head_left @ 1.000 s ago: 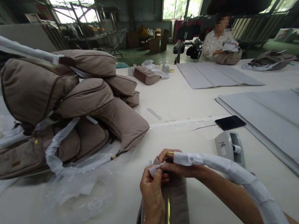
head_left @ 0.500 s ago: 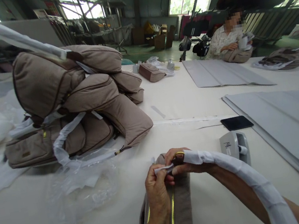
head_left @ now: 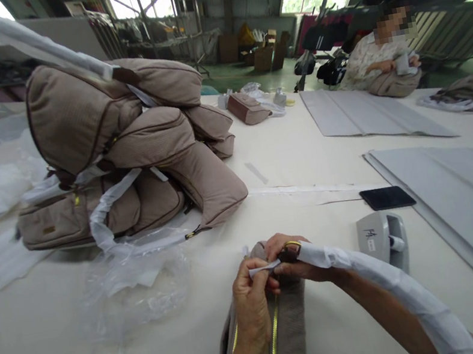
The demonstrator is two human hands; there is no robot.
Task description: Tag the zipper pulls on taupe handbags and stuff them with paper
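Note:
A taupe fabric bag [head_left: 295, 325] with yellow-toothed zippers [head_left: 273, 341] stands on the table just below me. Its handle [head_left: 386, 275], wrapped in white paper, arches to the right over my right forearm. At the handle's near end is a dark brown tab with a gold ring [head_left: 293, 244]. My left hand [head_left: 249, 303] is closed, pinching a small white strip [head_left: 264, 268] between thumb and fingers. Closed around the brown tab is my right hand [head_left: 277, 245], its thumb beside the strip. The fingers partly hide the tab.
Left stands a pile of taupe bags [head_left: 151, 137] with wrapped handles, beside clear plastic [head_left: 148, 296]. On the right lie a grey tape dispenser [head_left: 373, 241], a black phone [head_left: 387, 197] and grey sheets [head_left: 457, 181]. Across the table a person [head_left: 375, 58] handles another bag.
The view has shifted slightly, so the surroundings sit a little differently. Both hands stay at the handle's end with the same hold. The person across has moved their hands a little.

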